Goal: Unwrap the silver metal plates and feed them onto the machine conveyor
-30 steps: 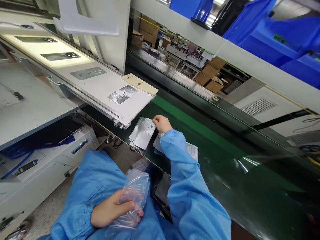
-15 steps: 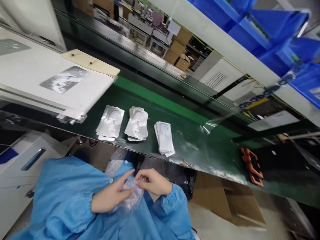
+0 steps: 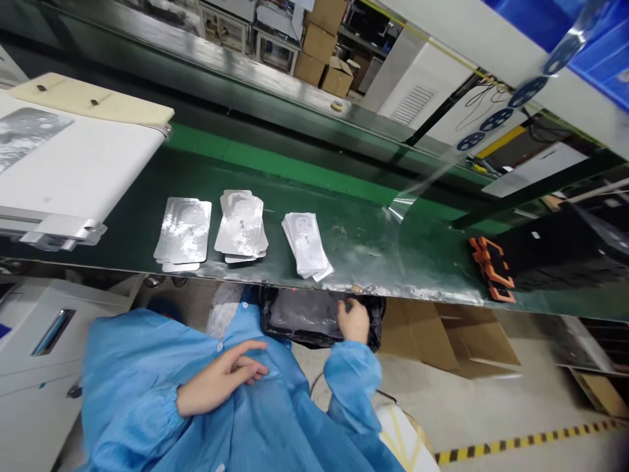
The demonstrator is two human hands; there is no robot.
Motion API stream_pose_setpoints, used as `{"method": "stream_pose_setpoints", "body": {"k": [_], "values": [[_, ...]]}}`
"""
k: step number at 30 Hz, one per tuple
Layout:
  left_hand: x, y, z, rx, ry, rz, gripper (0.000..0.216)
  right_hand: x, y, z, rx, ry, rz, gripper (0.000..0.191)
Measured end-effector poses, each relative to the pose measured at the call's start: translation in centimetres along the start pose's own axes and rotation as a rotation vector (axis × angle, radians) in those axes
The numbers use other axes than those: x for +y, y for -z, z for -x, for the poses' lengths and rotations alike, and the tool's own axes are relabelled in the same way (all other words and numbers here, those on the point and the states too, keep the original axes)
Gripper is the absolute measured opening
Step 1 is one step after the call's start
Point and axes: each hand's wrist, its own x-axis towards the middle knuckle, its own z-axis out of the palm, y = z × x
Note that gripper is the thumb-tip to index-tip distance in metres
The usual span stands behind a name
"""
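My left hand (image 3: 223, 380) hovers in front of the blue coat (image 3: 265, 406), fingers stretched out and a little apart, with nothing in it. Over the right side of a bin lined with a black bag (image 3: 374, 331), my right hand (image 3: 354, 321) reaches down with thumb and fingers apart. No object shows in that hand. Crumpled clear film (image 3: 304, 311) lies in the bin. Above it on the green bench (image 3: 363, 255) rest a stack of narrow white phone-shaped sheets (image 3: 305, 246), a silvery stack (image 3: 240, 226) and another silvery stack (image 3: 184, 233).
At left, a white conveyor belt (image 3: 93, 170) carries a silvery sheet (image 3: 29, 131). Orange-and-black frames (image 3: 494, 269) sit at the bench's right. A hanging film strip (image 3: 496, 119) crosses the upper right. Beneath the bench stands an open cardboard box (image 3: 417, 334).
The crumpled clear film has left my hands. My right hand has moved right, away from my left, to the bin. The camera view has shifted down and right.
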Motion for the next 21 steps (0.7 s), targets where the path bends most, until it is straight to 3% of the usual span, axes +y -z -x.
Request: {"method": "stream_pose_setpoints", "body": {"k": [3,6,10,15,21], "values": [[0.0,0.5,0.3,0.012,-0.02,0.0,0.057,-3.3,3.1,-0.1,0.091,0.243,-0.23,0.039],[-0.2,0.8,0.7,0.007,-0.051,-0.035,0.055,-8.9,2.8,-1.6,0.066,0.468,-0.441,0.043],[-1.0,1.1,1.1,0.028,-0.085,-0.052,0.051,-14.0,0.3,-4.6,-0.061,0.391,-0.364,0.051],[-1.3,1.6,1.4,0.078,-0.108,0.067,0.049,-13.0,0.5,-6.7,-0.215,0.364,-0.424,0.06],[-0.6,2.1,1.1,0.109,-0.133,0.108,0.04,-11.9,2.8,-5.8,0.099,0.403,-0.504,0.055]]}}
